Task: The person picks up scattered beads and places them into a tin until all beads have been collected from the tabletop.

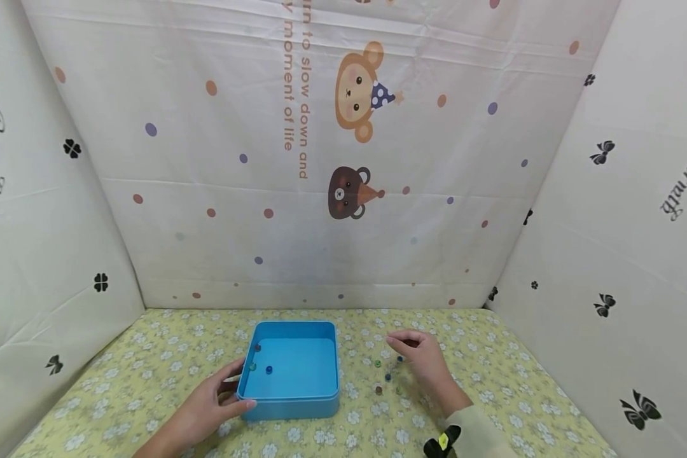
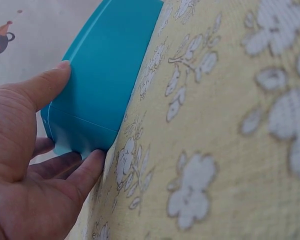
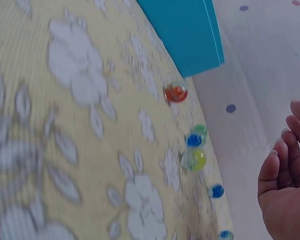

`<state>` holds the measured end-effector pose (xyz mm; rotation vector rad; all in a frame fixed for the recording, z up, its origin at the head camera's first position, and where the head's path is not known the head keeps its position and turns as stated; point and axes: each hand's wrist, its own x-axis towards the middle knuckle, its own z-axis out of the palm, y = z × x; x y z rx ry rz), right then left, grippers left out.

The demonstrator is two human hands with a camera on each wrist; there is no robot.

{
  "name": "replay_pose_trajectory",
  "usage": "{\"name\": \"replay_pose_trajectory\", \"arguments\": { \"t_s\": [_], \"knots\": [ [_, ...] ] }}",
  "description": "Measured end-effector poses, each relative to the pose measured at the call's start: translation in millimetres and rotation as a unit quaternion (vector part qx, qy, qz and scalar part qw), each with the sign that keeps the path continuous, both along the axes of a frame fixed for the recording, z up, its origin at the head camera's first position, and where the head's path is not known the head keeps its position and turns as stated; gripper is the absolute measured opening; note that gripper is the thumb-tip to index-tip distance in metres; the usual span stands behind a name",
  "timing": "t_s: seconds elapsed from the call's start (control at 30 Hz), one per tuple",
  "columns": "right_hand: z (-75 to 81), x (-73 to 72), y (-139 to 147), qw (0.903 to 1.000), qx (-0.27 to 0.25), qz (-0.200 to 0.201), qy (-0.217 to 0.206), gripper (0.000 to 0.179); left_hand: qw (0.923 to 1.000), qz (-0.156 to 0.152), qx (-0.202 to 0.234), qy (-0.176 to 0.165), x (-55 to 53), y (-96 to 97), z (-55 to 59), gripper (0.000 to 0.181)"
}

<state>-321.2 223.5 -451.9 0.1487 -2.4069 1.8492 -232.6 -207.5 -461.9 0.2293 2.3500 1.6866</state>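
Observation:
A square blue box (image 1: pixel 289 408) stands on the table with its top uncovered. My left hand (image 1: pixel 208 401) grips its near left corner, thumb at the front wall and fingers along the left side. Inside lie a blue marble (image 1: pixel 269 369), a green marble (image 1: pixel 253 366) and a reddish marble (image 1: pixel 257 347). My right hand (image 1: pixel 426 362) is raised over the table right of the box, its thumb and forefinger brought together; I cannot tell whether something is between them. Below it lie several glass marbles, among them a red-orange marble (image 3: pixel 176 92) and a yellow-green marble (image 3: pixel 194 159).
A yellow floral cloth (image 1: pixel 189 343) covers the table. Behind it hangs a pale printed sheet (image 1: pixel 298 254) with cartoon bears, and white sheets (image 1: pixel 572 267) rise on both sides. A black bow (image 1: pixel 442 441) shows by the right sleeve.

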Motion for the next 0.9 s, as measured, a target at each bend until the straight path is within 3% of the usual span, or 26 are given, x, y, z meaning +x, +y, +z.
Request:
{"name": "replay_pose_trajectory", "arguments": {
  "t_s": [0.17, 0.67, 0.9],
  "knots": [
    [-3.0, -3.9, 9.3, 0.9999, 0.001, -0.008, -0.010, 0.036, 0.9999, 0.006, -0.009, 0.005, -0.3, -0.3, -0.9, 0.090],
    [-9.1, -11.2, 40.2, 0.9953, 0.070, -0.047, -0.046, 0.039, 0.9998, 0.015, -0.015, 0.006, -2.9, 0.5, -1.9, 0.092],
    [-11.3, -12.9, 50.2, 0.9920, 0.102, -0.048, -0.057, 0.031, 0.9998, 0.012, -0.010, 0.007, -1.5, 0.3, -0.5, 0.091]
  ]
}}
